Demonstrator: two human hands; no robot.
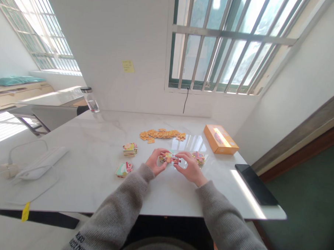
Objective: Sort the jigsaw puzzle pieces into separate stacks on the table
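Note:
My left hand (pixel 155 162) is closed, thumb and fingers gripping the left side of some colourful jigsaw puzzle pieces (pixel 169 158). From the other side, the thumb and fingertips of my right hand (pixel 191 169) pinch a piece at the right end. Whether the pieces are joined is too small to make out. Close behind my right hand is a stack of puzzle pieces (pixel 199 158), partly hidden by it. Left of my left hand sit two more piles, a yellow-topped stack (pixel 130 149) and a green-and-red-topped stack (pixel 124 169).
A long heap of orange-backed puzzle pieces (pixel 163 134) lies beyond my hands. An orange box (pixel 220 139) and a black tablet or phone (pixel 255 184) are on the right. On the left are a glass bottle (pixel 90 99) and a white power strip (pixel 43 163) with cables.

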